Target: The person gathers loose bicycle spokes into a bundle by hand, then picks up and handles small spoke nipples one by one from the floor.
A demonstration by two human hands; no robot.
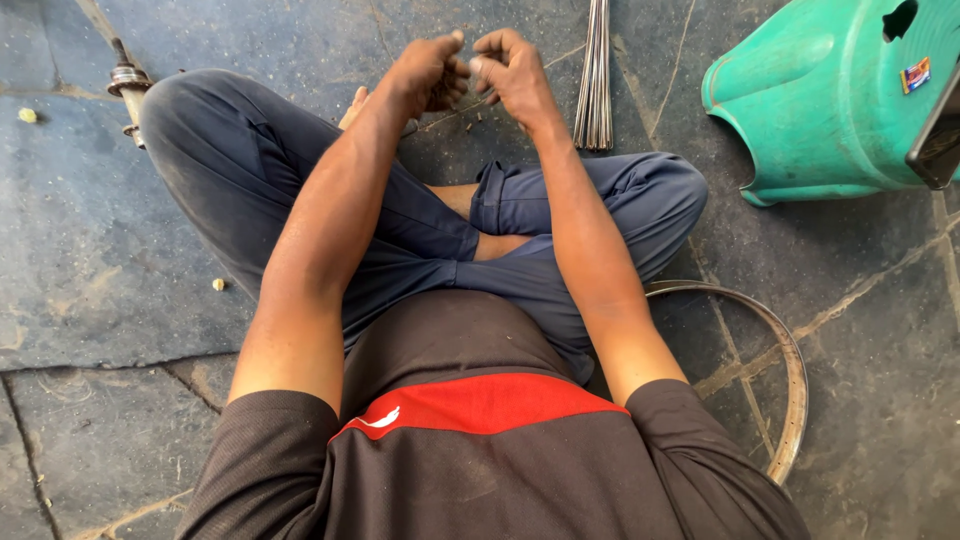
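I sit cross-legged on a stone floor in dark blue trousers. My left hand (428, 72) and my right hand (510, 68) are raised together in front of my knees, fingertips almost touching. The fingers of both are curled as if pinching something very small between them; what it is cannot be made out. A few tiny dark bits (476, 118) lie on the floor just below the hands.
A bundle of thin metal spokes (596, 75) lies on the floor right of my hands. A bare metal wheel rim (790, 370) rests by my right hip. A green plastic stool (835, 95) lies tipped at upper right. A wheel hub with axle (128, 80) sits beyond my left knee.
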